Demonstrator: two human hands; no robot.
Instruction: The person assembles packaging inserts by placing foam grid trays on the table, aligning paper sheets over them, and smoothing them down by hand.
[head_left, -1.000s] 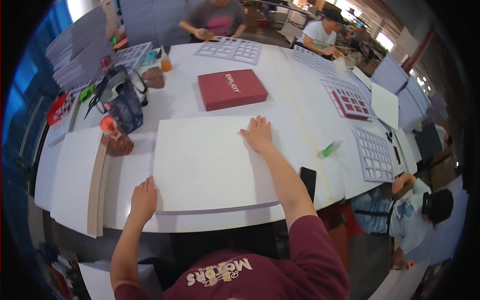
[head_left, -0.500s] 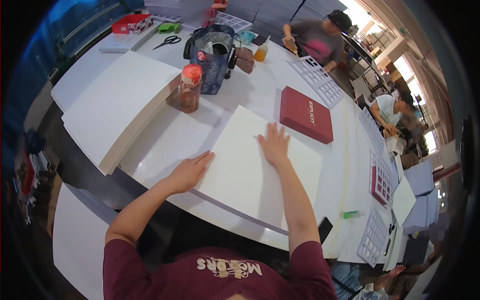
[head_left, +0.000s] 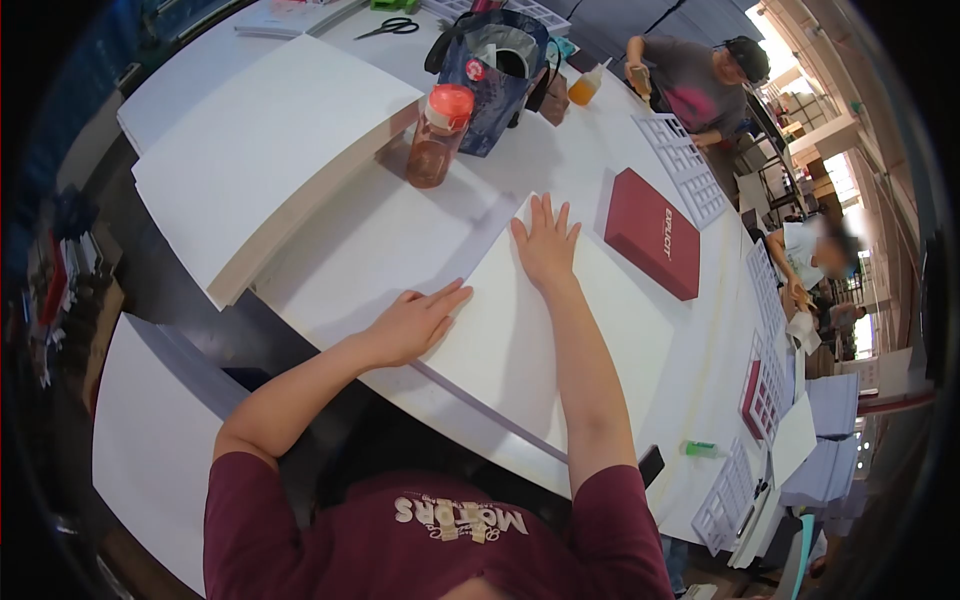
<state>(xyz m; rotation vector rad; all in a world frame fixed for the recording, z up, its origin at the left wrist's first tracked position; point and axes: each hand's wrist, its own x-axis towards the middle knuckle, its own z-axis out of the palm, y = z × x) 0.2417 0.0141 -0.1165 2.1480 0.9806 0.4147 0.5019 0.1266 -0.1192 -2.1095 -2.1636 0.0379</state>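
Note:
A large white board (head_left: 500, 350), or a stack of sheets squared together, lies flat in front of me. My right hand (head_left: 547, 245) rests on it near the far corner, fingers spread. At its left edge is my left hand (head_left: 415, 325), palm down with the fingers stretched out and the tips on the surface. Neither hand holds anything. To the right of the board sits a dark red box (head_left: 653, 235) lettered "EXPLICIT".
A thick stack of white sheets (head_left: 270, 140) stands at the left. Beyond are a bottle with a red lid (head_left: 440, 135), a blue bag (head_left: 485, 85), scissors (head_left: 388, 28) and a glue bottle (head_left: 588, 85). White grid frames (head_left: 685, 170) lie near other people at the right.
The view has shifted, so the table's things sit differently in the picture. My right hand has slid across the board to its far corner; my left hand stays at the left edge.

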